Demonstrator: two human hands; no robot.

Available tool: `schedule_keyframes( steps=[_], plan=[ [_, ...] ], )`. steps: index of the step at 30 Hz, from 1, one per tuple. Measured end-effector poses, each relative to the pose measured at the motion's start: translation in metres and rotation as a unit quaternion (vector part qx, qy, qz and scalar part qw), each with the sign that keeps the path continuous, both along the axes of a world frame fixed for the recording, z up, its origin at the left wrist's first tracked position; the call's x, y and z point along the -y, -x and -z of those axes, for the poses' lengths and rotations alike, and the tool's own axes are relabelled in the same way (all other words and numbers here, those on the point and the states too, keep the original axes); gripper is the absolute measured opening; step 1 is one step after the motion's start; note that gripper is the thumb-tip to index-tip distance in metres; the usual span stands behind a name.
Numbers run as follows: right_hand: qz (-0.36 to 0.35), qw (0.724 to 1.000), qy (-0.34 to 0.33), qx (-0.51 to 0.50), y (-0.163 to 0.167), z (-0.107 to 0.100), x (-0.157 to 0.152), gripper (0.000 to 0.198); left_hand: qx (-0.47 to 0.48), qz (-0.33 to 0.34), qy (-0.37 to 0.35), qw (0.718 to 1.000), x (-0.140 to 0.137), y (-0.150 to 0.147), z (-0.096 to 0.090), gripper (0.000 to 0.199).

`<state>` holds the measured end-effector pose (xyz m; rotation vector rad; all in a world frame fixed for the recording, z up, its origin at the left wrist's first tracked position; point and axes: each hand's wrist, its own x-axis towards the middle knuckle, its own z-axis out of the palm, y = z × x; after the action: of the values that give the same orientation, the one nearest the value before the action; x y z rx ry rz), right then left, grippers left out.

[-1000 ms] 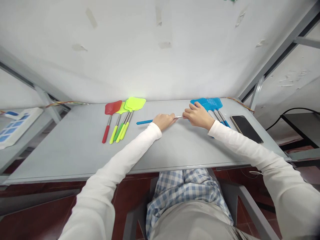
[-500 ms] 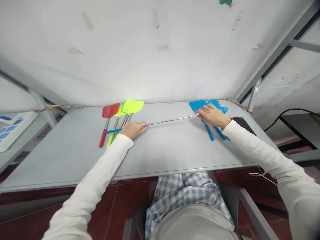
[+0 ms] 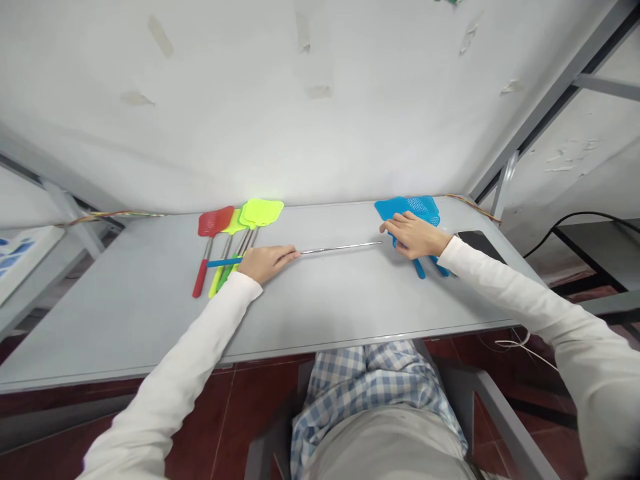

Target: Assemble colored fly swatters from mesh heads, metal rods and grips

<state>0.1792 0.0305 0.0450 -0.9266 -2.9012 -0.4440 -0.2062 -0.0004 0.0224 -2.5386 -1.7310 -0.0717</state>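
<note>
My left hand [image 3: 267, 263] is closed around a fly swatter with a blue handle [image 3: 225, 263] and a thin metal rod [image 3: 343, 249]. The rod is stretched out to the right, nearly level across the table. At its far end my right hand [image 3: 414, 235] has its fingers bent over a patch of blue plastic; how this joins the rod is hidden. Behind and under my right hand lie several blue fly swatters [image 3: 423, 208]. Beside my left hand are a red fly swatter [image 3: 216, 222] and several yellow-green ones [image 3: 263, 212], their handles partly behind my wrist.
The swatters lie on a grey table [image 3: 320, 300] against a white wall [image 3: 325, 147]. A dark flat object [image 3: 480, 245] is on the table beyond my right wrist. Metal frame posts rise at both ends. Thin wires [image 3: 480, 208] run along the back right edge.
My right hand has dropped slightly and its index finger is more spread. The rod's tip is a little lower. The view has shifted slightly.
</note>
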Motion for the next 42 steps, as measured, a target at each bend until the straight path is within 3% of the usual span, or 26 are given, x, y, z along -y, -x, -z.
schedule_keyframes(
  steps=[6, 9, 12, 17, 22, 26, 33, 42],
  plan=[
    [0.051, 0.998, -0.031, -0.005, -0.001, -0.019, 0.008, 0.050, 0.125, 0.062, 0.047, 0.989, -0.005, 0.000, 0.001, 0.045],
    [0.076, 0.994, -0.025, -0.070, -0.006, -0.026, 0.011, 0.038, 0.159, 0.087, 0.047, 0.982, -0.001, -0.004, -0.005, 0.047],
    [0.094, 0.982, -0.013, -0.161, -0.012, -0.027, 0.011, 0.024, 0.141, 0.066, 0.034, 0.987, 0.005, -0.011, -0.015, 0.045],
    [0.128, 0.961, 0.040, -0.242, -0.016, -0.025, 0.013, 0.039, 0.062, 0.005, 0.025, 0.998, 0.006, -0.023, -0.024, 0.044],
    [0.180, 0.967, 0.037, -0.177, -0.011, -0.018, 0.018, 0.045, 0.001, -0.027, -0.011, 1.000, -0.003, -0.027, -0.023, 0.049],
    [0.191, 0.974, -0.017, -0.122, -0.006, -0.014, 0.016, 0.041, -0.026, -0.017, -0.044, 0.999, -0.008, -0.023, -0.022, 0.050],
    [0.141, 0.982, -0.093, -0.086, 0.003, -0.019, 0.010, 0.029, -0.012, -0.001, -0.075, 0.997, -0.014, -0.021, -0.020, 0.055],
    [0.133, 0.981, -0.104, -0.096, 0.002, -0.019, 0.010, 0.029, 0.006, 0.009, -0.054, 0.999, -0.018, -0.026, -0.025, 0.056]
  ],
)
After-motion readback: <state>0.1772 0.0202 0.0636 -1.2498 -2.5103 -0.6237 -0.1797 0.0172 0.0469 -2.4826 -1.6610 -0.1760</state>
